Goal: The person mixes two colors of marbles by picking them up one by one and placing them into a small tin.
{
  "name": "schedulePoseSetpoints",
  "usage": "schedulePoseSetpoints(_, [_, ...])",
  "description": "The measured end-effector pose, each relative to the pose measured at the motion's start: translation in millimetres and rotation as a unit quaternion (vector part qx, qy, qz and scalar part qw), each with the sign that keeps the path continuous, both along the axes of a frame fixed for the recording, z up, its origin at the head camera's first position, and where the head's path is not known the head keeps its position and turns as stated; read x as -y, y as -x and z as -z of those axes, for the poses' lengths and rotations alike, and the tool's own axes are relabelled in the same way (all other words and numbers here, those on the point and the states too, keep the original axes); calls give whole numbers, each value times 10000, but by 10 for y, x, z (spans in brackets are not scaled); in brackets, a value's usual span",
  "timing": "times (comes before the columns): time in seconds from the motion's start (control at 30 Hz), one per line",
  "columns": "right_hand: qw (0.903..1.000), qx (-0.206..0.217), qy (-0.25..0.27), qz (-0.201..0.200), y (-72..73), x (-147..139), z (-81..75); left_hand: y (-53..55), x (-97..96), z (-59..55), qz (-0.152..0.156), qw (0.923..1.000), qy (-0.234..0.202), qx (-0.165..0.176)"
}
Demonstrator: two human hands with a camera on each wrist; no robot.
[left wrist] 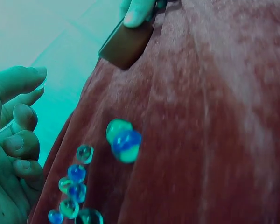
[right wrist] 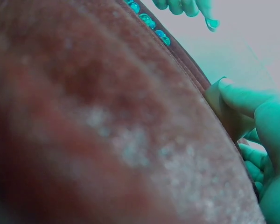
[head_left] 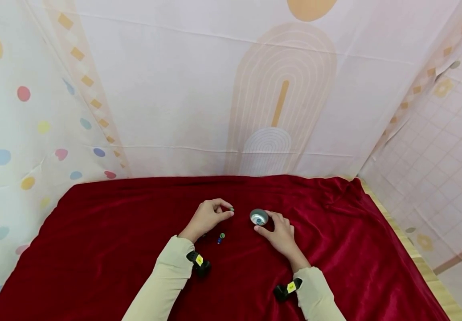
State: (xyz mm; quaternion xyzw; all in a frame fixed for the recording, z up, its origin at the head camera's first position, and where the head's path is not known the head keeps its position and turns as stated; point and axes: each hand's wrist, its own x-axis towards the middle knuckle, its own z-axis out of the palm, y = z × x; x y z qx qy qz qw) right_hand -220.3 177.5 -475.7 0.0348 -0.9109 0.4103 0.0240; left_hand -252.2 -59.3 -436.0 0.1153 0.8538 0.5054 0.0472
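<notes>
My left hand (head_left: 211,217) pinches a small green glass marble (head_left: 232,209) between thumb and fingertip, above the cloth. My right hand (head_left: 280,232) grips the side of a small round metal bowl (head_left: 254,212), its thumb at the near side. Something bluish, apparently a marble (head_left: 259,221), shows inside the bowl. Near my left wrist lie a green marble (head_left: 222,235) and a blue marble (head_left: 219,241). In the left wrist view several more blue and clear green marbles (left wrist: 76,173) rest in a cluster in a fold of cloth, beside the left hand (left wrist: 11,140).
A dark red velvet cloth (head_left: 106,249) covers the table, wrinkled at the right. Bare pale wood (head_left: 411,254) shows along the right edge. Patterned fabric (head_left: 174,89) hangs behind and at both sides.
</notes>
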Motion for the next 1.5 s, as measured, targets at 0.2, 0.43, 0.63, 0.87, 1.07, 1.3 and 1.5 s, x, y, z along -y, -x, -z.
schedulePoseSetpoints(0.2, [10000,-32,-31,-1,2,18,5,12,-103,5,97,9999,-87,40])
schedulePoseSetpoints(0.43, [9999,-66,-77,-8,1,29,-1,8,-194,32,221,9997,-49,131])
schedulePoseSetpoints(0.63, [9999,-65,-81,9,-12,47,2,-4,-267,48,298,9995,99,28])
schedulePoseSetpoints(0.87, [10000,-78,-48,38,-12,75,5,2,-329,66,483,9986,169,-99])
schedulePoseSetpoints(1.07, [10000,-59,-40,0,-3,106,-1,-5,-364,60,406,9990,175,-44])
schedulePoseSetpoints(1.3, [10000,-77,-29,-54,-5,122,10,-11,-405,96,441,9989,130,-19])
schedulePoseSetpoints(1.5, [9999,-109,-65,-46,6,131,3,-7,-369,77,474,9987,173,-123])
